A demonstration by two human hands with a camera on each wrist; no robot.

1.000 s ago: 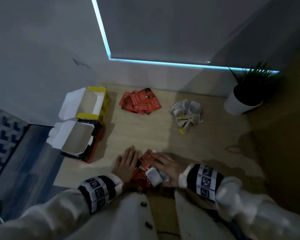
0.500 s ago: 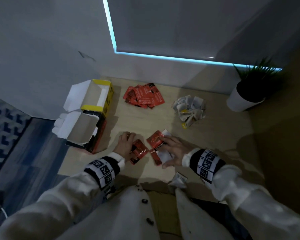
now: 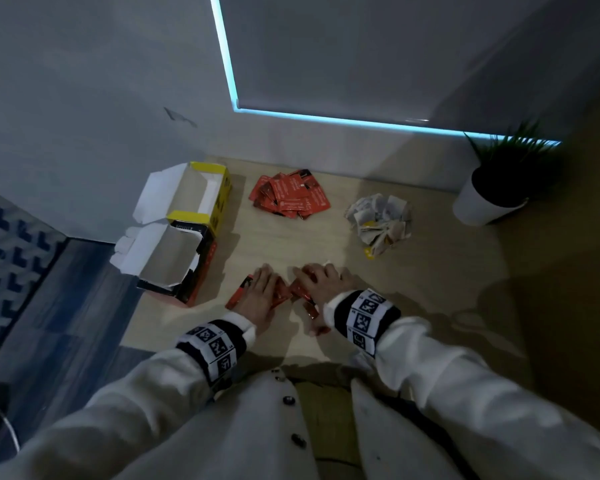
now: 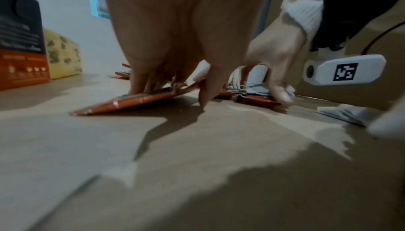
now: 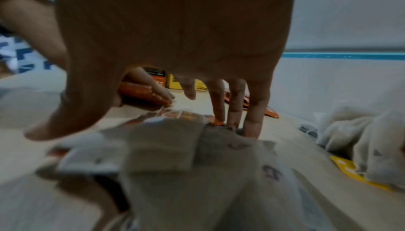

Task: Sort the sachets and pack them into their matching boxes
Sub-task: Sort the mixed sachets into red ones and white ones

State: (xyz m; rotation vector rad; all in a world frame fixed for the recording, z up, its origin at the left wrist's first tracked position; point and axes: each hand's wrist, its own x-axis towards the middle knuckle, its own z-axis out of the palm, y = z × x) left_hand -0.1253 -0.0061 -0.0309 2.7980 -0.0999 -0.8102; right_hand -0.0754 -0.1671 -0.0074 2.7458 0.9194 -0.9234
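Note:
My left hand [image 3: 262, 292] lies flat on a few red sachets [image 3: 238, 296] near the table's front. In the left wrist view its fingertips [image 4: 140, 87] press a red sachet [image 4: 131, 100] onto the wood. Just to the right, my right hand [image 3: 321, 282] rests with straight fingers on mixed red and white sachets [image 3: 300, 294]; the right wrist view shows its fingers [image 5: 234, 106] pressing on a white sachet [image 5: 164, 148]. A sorted red pile [image 3: 290, 197] and a white pile [image 3: 380, 218] lie farther back. Two open boxes stand left: yellow [image 3: 201, 195] and red-black [image 3: 174, 268].
A white pot with a green plant [image 3: 482, 206] stands at the back right corner. The wooden table [image 3: 326, 244] meets the wall behind, and its left edge drops to a dark floor [image 3: 66, 306]. Bare wood lies between my hands and the piles.
Both hands have slid the mixed sachets from the table's near edge farther onto the table, toward the boxes and piles. The left hand now lies flatter on the red sachets.

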